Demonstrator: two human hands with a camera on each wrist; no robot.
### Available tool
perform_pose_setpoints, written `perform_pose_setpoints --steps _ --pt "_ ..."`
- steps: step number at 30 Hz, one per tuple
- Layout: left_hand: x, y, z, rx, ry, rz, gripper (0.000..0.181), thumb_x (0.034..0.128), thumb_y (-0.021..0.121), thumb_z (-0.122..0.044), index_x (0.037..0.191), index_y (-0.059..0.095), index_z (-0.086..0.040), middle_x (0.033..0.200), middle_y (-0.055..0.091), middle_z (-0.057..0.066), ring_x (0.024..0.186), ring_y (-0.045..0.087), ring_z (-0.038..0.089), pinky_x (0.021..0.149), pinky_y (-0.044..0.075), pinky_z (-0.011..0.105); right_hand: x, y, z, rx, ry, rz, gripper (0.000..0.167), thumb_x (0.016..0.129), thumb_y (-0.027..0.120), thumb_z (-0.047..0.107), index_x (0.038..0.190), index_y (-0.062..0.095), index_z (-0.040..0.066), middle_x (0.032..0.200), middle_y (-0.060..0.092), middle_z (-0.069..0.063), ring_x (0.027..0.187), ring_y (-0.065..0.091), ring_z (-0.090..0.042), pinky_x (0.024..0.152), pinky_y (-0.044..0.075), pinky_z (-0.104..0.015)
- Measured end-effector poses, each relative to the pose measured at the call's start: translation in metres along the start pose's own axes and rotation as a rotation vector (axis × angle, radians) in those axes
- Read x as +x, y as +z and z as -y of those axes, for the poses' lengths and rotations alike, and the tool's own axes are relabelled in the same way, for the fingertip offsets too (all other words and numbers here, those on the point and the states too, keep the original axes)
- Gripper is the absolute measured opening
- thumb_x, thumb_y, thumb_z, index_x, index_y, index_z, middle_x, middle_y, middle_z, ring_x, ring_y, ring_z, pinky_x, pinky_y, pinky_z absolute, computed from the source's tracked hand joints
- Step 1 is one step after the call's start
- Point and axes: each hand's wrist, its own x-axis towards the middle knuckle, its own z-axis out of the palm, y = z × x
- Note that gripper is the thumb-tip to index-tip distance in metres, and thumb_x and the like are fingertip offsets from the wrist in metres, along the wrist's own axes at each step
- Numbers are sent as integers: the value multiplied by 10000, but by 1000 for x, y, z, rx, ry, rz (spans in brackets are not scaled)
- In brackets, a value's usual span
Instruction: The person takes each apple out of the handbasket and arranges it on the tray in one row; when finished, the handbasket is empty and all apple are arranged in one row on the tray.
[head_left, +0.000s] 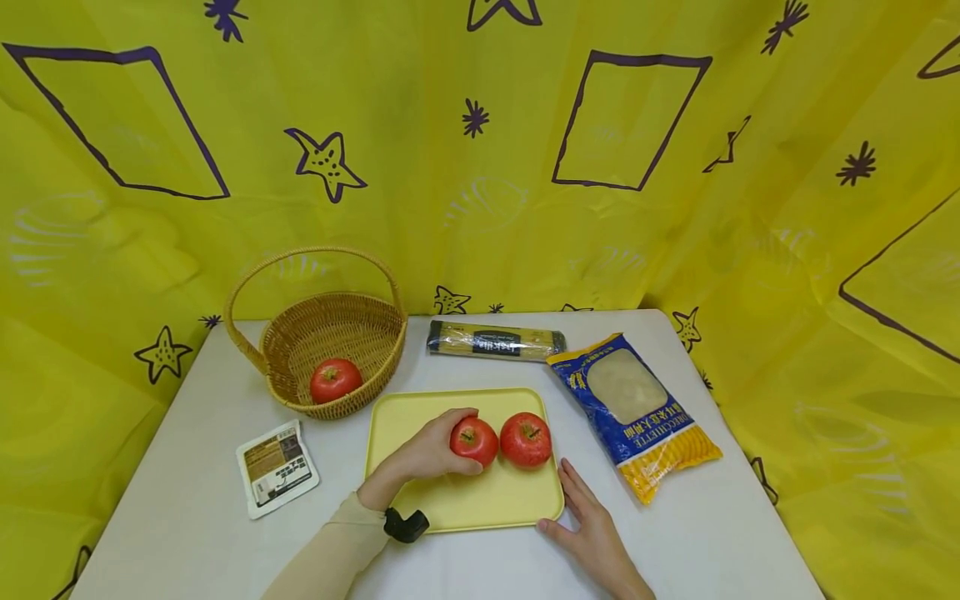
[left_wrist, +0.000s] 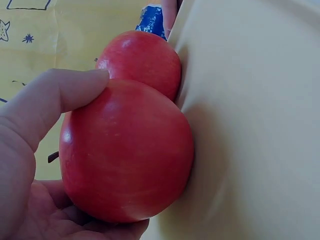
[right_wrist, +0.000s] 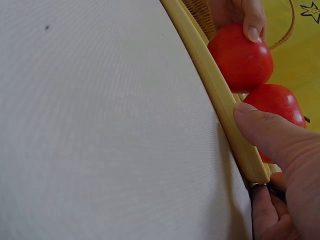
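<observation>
My left hand [head_left: 435, 447] grips a red apple [head_left: 474, 442] on the yellow tray [head_left: 480, 508], thumb on one side and fingers on the other. Beside it on the tray sits a second red apple [head_left: 526, 440], close to the tray's right side. In the left wrist view the held apple [left_wrist: 127, 150] fills the middle, the other apple [left_wrist: 140, 60] behind it. My right hand [head_left: 595, 533] rests at the tray's lower right corner; the right wrist view has its thumb on the tray rim [right_wrist: 220, 85] and its other fingers, partly hidden, by the corner.
A wicker basket [head_left: 300, 333] holding a red apple [head_left: 335, 381] stands at the back left. A white packet [head_left: 277, 468] lies left of the tray. Behind the tray is a long noodle package [head_left: 497, 341]; to its right lies a blue and orange pasta bag [head_left: 633, 408].
</observation>
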Motion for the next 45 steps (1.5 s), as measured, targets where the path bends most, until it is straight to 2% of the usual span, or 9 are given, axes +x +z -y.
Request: perform_pose_setpoints --steps 8,23,28,33,36,41,45 --pt "1 1 4 -17 -36 8 890 734 834 -282 1463 395 -24 1359 497 108 1151 516 241 922 451 415 -1 0 1 9 -53 -17 846 769 843 174 1439 392 -78 1557 279 -148 1365 329 -290 997 374 -273" --pt "1 4 4 -76 -38 0 924 740 838 -273 1476 346 -9 1354 491 120 1160 505 244 943 441 418 -1 0 1 5 -21 -6 854 778 836 210 1457 385 -49 1568 264 -124 1384 304 -277 1006 371 -292" --pt "-1 -1 3 -102 -28 -23 943 758 838 -322 1493 326 -26 1431 442 111 1247 454 264 1012 384 471 0 1 0 -10 -18 -12 863 766 843 203 1454 388 -51 1565 271 -121 1380 311 -292 998 373 -284" --pt "-6 -14 -2 -128 8 -100 927 795 821 -338 1517 299 -78 1506 374 69 1399 279 326 1107 229 530 0 1 0 -13 -12 -7 863 767 843 198 1454 386 -53 1565 267 -126 1379 312 -296 999 375 -288" --pt "-10 -26 -6 -172 53 -160 899 815 812 -300 1520 291 -98 1522 351 60 1428 220 315 1130 185 490 -1 0 1 -20 -18 -4 864 772 840 212 1455 383 -56 1565 265 -132 1380 311 -299 1002 378 -301" --pt "-20 -53 -15 -306 206 -248 838 849 780 -122 1514 274 -51 1535 318 102 1434 219 242 1143 171 376 -1 -1 1 -18 -34 -9 862 773 840 211 1453 385 -60 1562 271 -137 1376 316 -301 997 377 -290" --pt "-32 -79 -19 -415 295 -321 815 855 728 30 1512 247 2 1540 288 171 1434 217 254 1145 165 364 -1 0 1 -1 -37 -9 856 770 842 179 1453 384 -60 1561 274 -137 1374 317 -300 994 374 -269"
